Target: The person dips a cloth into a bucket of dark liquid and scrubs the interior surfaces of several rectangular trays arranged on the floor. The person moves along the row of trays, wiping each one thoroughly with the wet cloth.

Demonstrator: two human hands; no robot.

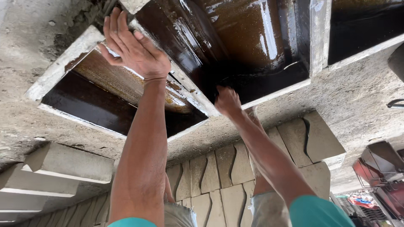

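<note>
Concrete floor (357, 96) all around; at 12 o'clock oiled dark moulds (235, 38), empty, unfilled. Left hand (134, 48), fingers spread wide, on mould rim at 10 o'clock. Right hand (227, 101) inside middle mould, fingers hidden, cannot tell. Paving blocks (223, 176) at 6 o'clock.

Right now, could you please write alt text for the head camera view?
The left hand presses open on the rim of a dark, oily mould, while the right hand touches a second mould. Both sit on a dusty concrete floor beside wavy paving blocks.
</note>
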